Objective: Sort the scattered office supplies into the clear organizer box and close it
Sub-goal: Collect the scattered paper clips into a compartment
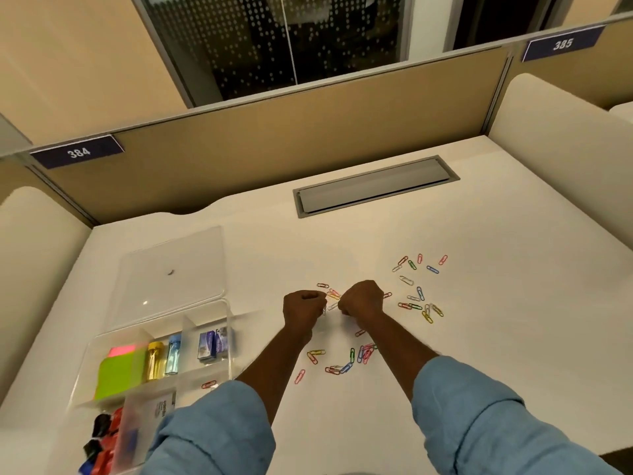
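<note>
Both hands work at desk (496, 354) centre, close together, knuckles up.

- Left hand (303, 308): fingers curled, pinching one pale clip at its thumb side.
- Right hand (361, 301): fingers curled over a small heap; whether it holds any cannot be told.
- Clips (420, 293): one scatter at 3 o'clock of the right hand, another at 6 o'clock between the forearms.
- Box (229, 341): at 8 o'clock of the hands, lid (171, 269) raised on its far side, long axis running roughly 7 to 1 o'clock.

Judgement: the left hand is nearer the box and better placed for the carry.
</note>
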Demonstrator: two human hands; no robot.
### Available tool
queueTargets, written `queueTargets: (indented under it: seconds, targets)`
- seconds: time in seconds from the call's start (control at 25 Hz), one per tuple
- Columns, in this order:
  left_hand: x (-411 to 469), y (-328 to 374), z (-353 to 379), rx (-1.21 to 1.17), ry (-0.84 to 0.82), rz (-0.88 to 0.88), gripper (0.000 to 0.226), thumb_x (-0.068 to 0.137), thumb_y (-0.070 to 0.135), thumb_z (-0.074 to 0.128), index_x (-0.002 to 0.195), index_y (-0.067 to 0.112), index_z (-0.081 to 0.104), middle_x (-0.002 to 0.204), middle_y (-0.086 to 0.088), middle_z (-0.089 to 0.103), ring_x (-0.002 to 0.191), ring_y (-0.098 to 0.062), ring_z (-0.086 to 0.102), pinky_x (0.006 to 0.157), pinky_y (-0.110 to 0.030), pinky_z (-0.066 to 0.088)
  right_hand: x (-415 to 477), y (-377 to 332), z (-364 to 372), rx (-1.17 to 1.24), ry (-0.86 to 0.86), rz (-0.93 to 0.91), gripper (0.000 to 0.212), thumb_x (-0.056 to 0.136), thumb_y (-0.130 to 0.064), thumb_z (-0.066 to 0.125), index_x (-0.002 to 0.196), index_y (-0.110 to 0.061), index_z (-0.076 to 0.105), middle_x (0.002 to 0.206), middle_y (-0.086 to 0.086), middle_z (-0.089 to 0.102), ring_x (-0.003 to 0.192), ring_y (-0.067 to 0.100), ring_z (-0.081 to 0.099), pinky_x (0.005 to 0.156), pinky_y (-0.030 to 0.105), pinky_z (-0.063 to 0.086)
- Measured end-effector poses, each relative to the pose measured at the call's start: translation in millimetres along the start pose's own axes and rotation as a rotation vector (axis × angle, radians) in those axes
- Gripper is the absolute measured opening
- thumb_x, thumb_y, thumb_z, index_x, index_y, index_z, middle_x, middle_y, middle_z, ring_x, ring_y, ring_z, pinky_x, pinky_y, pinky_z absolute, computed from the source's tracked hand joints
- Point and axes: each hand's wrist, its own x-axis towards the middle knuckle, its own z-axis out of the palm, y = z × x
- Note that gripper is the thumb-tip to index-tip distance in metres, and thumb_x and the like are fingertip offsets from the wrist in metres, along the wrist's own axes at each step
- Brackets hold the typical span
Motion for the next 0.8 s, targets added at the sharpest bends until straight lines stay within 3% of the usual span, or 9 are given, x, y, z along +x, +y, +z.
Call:
queueTargets:
  seconds: [0.04, 0.12, 0.2, 0.36, 0.52, 0.6, 0.68, 0.8]
  targets:
    - [-4.5, -0.9, -8.3, -0.036, 0.000, -0.015, 0.017, 0.071, -0.007, 0.066, 0.084, 0.001, 0.073, 0.073, -0.011, 0.068, 0.065, -0.021, 0.060, 0.065, -0.028, 0.052, -6.2, -7.8, 2.5, 0.022, -0.044, 0.026, 0.028, 0.077, -0.023, 0.068, 0.058, -0.012, 0.051, 0.060, -0.002, 0.049, 0.065, 0.012, 0.051, 0.056, 0.017, 0.038]
    - [-12.2, -0.4, -28.8, -0.088, 0.013, -0.026, 0.019, 0.072, -0.010, 0.063, 0.089, -0.005, 0.071, 0.071, -0.011, 0.065, 0.059, -0.017, 0.057, 0.056, -0.021, 0.049, -16.5, -19.9, 11.9, 0.333, -0.156, 0.093, 0.009, 0.075, -0.011, 0.068, 0.078, -0.009, 0.059, 0.077, 0.005, 0.059, 0.070, 0.016, 0.056, 0.060, 0.018, 0.046]
    - [-20.2, 0.1, -55.0, -0.119, 0.044, -0.021, 0.019, 0.073, -0.011, 0.062, 0.090, -0.005, 0.070, 0.071, -0.010, 0.065, 0.057, -0.016, 0.056, 0.053, -0.020, 0.047, -34.4, -35.3, 22.6, 0.790, -0.313, 0.168, 0.021, 0.076, 0.007, 0.062, 0.092, -0.006, 0.057, 0.086, 0.011, 0.060, 0.068, 0.017, 0.059, 0.054, 0.020, 0.052]
    - [-40.2, -4.1, -117.3, -0.141, 0.134, 0.006, 0.015, 0.077, -0.009, 0.061, 0.081, 0.003, 0.070, 0.072, -0.009, 0.065, 0.062, -0.017, 0.058, 0.058, -0.022, 0.050, -79.1, -75.9, 50.6, 0.972, -0.446, 0.163, 0.015, 0.070, 0.017, 0.066, 0.072, 0.002, 0.062, 0.072, 0.017, 0.063, 0.065, 0.023, 0.065, 0.080, 0.036, 0.059]
    - [-60.2, -27.6, -186.0, -0.110, 0.238, 0.006, 0.015, 0.077, -0.006, 0.064, 0.075, 0.009, 0.068, 0.073, -0.013, 0.066, 0.067, -0.023, 0.061, 0.064, -0.027, 0.053, -120.4, -110.7, 93.8, 0.849, -0.544, 0.071, 0.016, 0.067, 0.013, 0.073, 0.071, 0.001, 0.064, 0.076, 0.018, 0.066, 0.071, 0.026, 0.069, 0.078, 0.036, 0.059]
    - [-67.2, -41.8, -208.9, -0.028, 0.259, -0.011, 0.015, 0.076, -0.009, 0.062, 0.079, 0.004, 0.069, 0.069, -0.014, 0.065, 0.061, -0.022, 0.058, 0.056, -0.024, 0.051, -134.5, -119.4, 116.2, 0.640, -0.476, -0.061, 0.014, 0.067, 0.004, 0.076, 0.076, -0.001, 0.068, 0.086, 0.019, 0.070, 0.080, 0.027, 0.070, 0.078, 0.038, 0.060]
    - [-69.8, -56.9, -225.3, 0.083, 0.276, -0.037, 0.020, 0.073, -0.011, 0.060, 0.086, 0.000, 0.070, 0.069, -0.015, 0.065, 0.056, -0.020, 0.056, 0.055, -0.026, 0.049, -148.6, -124.8, 131.6, 0.425, -0.386, -0.238, 0.014, 0.067, 0.001, 0.074, 0.081, 0.000, 0.071, 0.087, 0.017, 0.072, 0.076, 0.021, 0.068, 0.074, 0.033, 0.059]
    - [-70.6, -73.4, -234.6, 0.244, 0.245, -0.009, 0.026, 0.070, -0.011, 0.059, 0.088, 0.003, 0.070, 0.081, -0.022, 0.069, 0.055, -0.020, 0.055, 0.056, -0.028, 0.046, -161.1, -125.6, 144.3, 0.235, -0.322, -0.483, 0.012, 0.070, 0.000, 0.072, 0.082, 0.001, 0.073, 0.087, 0.016, 0.072, 0.079, 0.022, 0.066, 0.073, 0.029, 0.054]
